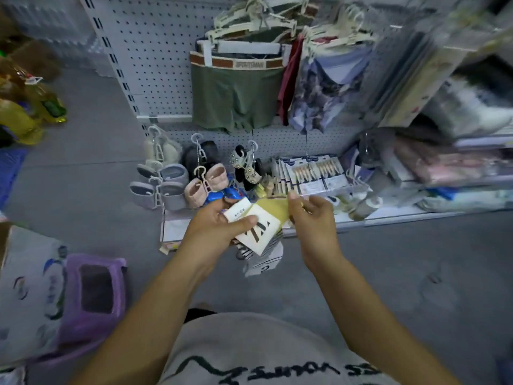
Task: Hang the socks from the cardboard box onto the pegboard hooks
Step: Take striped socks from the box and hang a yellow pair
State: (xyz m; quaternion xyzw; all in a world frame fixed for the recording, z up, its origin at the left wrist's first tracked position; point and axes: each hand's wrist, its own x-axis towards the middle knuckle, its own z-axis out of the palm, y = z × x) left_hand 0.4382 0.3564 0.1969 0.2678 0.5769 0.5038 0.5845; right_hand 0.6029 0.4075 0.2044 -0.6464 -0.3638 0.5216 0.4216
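as held, two hands (222, 218), sock packs (258, 232)

1. The floor (83, 168) is grey and smooth.
2. A low white shelf (388, 218) runs along the bottom of the display, right by the floor.
3. More shelves (483, 140) sit at the right edge, blurry.
4. The light is dim and even.
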